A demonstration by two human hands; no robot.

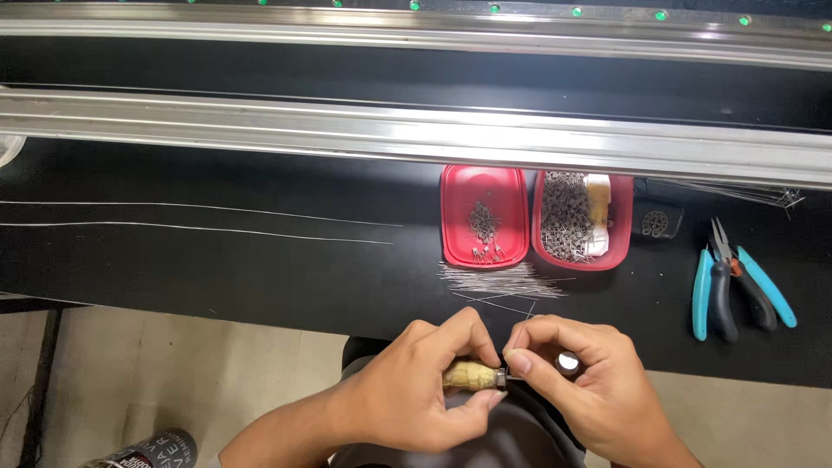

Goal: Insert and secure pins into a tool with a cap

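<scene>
My left hand grips a small tool with a pale wooden handle and a dark metal tip, held level over my lap at the front edge of the black bench. My right hand pinches at the tool's metal tip with thumb and forefinger, and a small shiny round metal part shows between its fingers. Just beyond both hands lies a loose bundle of thin straight wires.
Two red trays stand behind the wires: the left tray holds a few small metal pieces, the right tray is full of them. Blue-handled pliers and a cutter lie at right. Long aluminium rails cross the back.
</scene>
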